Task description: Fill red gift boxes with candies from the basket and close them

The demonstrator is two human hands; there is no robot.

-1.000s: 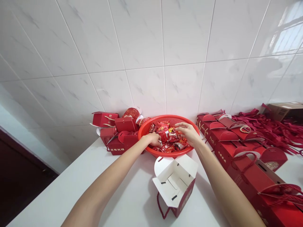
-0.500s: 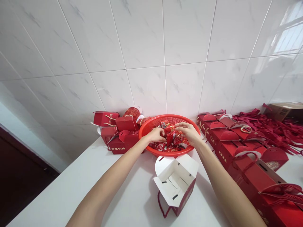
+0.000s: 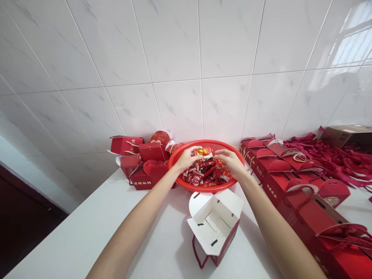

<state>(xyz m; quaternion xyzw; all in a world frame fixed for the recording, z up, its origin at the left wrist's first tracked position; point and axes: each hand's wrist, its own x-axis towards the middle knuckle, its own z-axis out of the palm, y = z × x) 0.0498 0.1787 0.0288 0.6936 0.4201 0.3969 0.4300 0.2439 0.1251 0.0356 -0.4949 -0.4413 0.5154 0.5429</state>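
Over a red plastic basket [image 3: 194,189] full of small red-wrapped candies [image 3: 200,176], both hands are at work. My left hand [image 3: 187,159] is closed, its thumb and fingers on a red and gold wrapped candy [image 3: 204,152]. To its right, my right hand [image 3: 231,162] has its fingers curled at a shiny orange-red wrapped candy [image 3: 220,161], partly hidden by the fingers. In front of the basket stands an open gift box [image 3: 213,226], red outside and white inside. Its flaps are spread, nothing lies inside, and a dark red cord handle [image 3: 199,255] hangs at its front.
Red gift boxes [image 3: 151,174] are grouped left of the basket on the white table [image 3: 95,232]. Rows of similar closed boxes [image 3: 279,182] line the right side. Behind them lie a heap of crimson ribbons [image 3: 325,155] and a cardboard carton [image 3: 345,135]. A tiled wall [image 3: 177,104] rises behind.
My left hand has come up slightly from among the candies, and the red and gold candy now shows in it. My right hand has stayed nearly in place. The open box has not moved.
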